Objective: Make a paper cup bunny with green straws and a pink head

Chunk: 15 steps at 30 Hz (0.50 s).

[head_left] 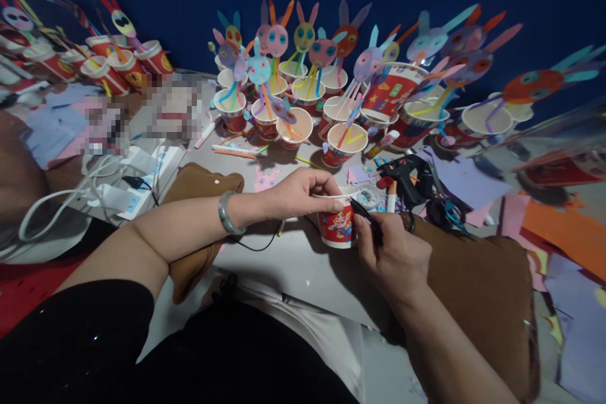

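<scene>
My left hand (310, 192) pinches the rim of a red printed paper cup (337, 227), which stands upright on the table in front of me. Its thumb lies along the outside of the rim and the fingers curl over the far side. My right hand (392, 249) is closed round a slim black tool (362, 209) whose tip meets the cup's wall just below the rim, at the right. Most of that tool is covered by my fingers, so its kind is not clear. A pink paper rabbit face (266, 180) lies just behind my left wrist.
Finished-looking cups with paper rabbit heads on straws (307, 91) crowd the back. A black glue gun (402, 178), scissors (447, 211) and coloured paper (568, 233) lie at right. Brown cushions (483, 290) flank me. White cables (71, 196) and a co-worker's arm (19, 164) are at left.
</scene>
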Tool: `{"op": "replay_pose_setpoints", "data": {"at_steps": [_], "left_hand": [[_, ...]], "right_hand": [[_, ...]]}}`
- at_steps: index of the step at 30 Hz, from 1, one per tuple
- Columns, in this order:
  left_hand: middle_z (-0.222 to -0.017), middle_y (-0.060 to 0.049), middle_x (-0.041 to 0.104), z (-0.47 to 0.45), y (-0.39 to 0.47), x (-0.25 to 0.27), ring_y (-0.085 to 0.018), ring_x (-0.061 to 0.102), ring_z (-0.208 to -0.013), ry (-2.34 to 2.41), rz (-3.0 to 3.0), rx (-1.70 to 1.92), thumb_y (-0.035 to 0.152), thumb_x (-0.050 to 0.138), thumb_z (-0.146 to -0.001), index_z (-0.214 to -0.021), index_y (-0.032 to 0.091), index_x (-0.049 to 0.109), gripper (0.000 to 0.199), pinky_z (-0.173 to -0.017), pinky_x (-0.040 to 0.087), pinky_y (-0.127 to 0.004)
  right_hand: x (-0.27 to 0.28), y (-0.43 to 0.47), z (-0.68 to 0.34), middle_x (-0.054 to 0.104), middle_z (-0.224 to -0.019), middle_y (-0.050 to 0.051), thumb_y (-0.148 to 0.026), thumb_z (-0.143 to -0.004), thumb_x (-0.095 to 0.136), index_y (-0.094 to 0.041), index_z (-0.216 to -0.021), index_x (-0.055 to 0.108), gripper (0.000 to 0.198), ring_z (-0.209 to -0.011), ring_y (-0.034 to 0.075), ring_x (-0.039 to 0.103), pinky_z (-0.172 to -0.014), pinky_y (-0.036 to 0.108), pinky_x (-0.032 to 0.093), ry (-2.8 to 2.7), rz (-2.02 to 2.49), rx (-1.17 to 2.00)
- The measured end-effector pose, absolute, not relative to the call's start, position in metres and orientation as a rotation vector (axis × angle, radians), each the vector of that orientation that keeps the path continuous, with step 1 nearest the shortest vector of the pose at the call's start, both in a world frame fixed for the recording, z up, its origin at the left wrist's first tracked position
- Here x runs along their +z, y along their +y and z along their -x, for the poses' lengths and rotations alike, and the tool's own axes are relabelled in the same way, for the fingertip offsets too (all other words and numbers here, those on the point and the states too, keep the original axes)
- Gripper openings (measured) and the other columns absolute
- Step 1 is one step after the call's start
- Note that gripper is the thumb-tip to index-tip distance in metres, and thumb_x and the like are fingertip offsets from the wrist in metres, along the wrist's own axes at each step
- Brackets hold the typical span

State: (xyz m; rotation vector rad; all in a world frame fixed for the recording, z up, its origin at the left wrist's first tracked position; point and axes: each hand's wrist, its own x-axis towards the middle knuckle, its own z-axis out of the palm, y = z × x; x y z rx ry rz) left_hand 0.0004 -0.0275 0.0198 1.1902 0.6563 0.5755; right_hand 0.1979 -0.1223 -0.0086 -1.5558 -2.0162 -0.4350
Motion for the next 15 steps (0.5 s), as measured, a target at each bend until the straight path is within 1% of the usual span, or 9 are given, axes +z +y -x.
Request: {"op": "replay_pose_setpoints", "data": {"at_steps": [3,7,11,15], "left_hand": [[-0.070,0.002,0.066,-0.0007,-0.0279,0.0202,-0.007,0.060,-0.065,0.666,-1.192,0.563,0.040,0.093,-0.059,-0.078,0.011,0.064,0.046,-0.065,0.050,-0.022],[-0.070,0.002,0.066,0.0002,-0.0274,0.0201,-0.007,0.060,-0.065,0.659,-1.208,0.562,0.041,0.093,-0.058,-0.077,0.010,0.064,0.046,-0.064,0.049,-0.021],[-0.071,0.001,0.068,0.0031,-0.0255,0.0191,-0.007,0.062,-0.064,0.627,-1.205,0.532,0.042,0.092,-0.062,-0.079,0.010,0.065,0.045,-0.061,0.048,-0.020],[-0.071,0.000,0.069,0.0058,-0.0220,0.0195,-0.007,0.062,-0.064,0.615,-1.226,0.494,0.042,0.091,-0.062,-0.079,0.010,0.065,0.045,-0.061,0.047,-0.020]], "right_hand": [[-0.0081,-0.1231,-0.1977,0.060,-0.053,0.001,-0.042,-0.100,0.049,-0.018,-0.084,0.065,0.033,-0.045,0.014,0.055,-0.047,0.024,0.035,-2.027,1.581,-0.419],[-0.0069,-0.1239,-0.1969,0.060,-0.052,0.000,-0.040,-0.099,0.051,-0.017,-0.087,0.065,0.029,-0.044,0.013,0.055,-0.046,0.023,0.034,-2.023,1.543,-0.415],[-0.0052,-0.1236,-0.1968,0.060,-0.053,0.000,-0.037,-0.099,0.054,-0.016,-0.086,0.064,0.027,-0.043,0.012,0.052,-0.045,0.023,0.032,-2.028,1.478,-0.420],[-0.0043,-0.1226,-0.1984,0.058,-0.051,0.000,-0.040,-0.100,0.051,-0.017,-0.082,0.064,0.031,-0.043,0.012,0.051,-0.046,0.023,0.032,-2.044,1.487,-0.428]]}}
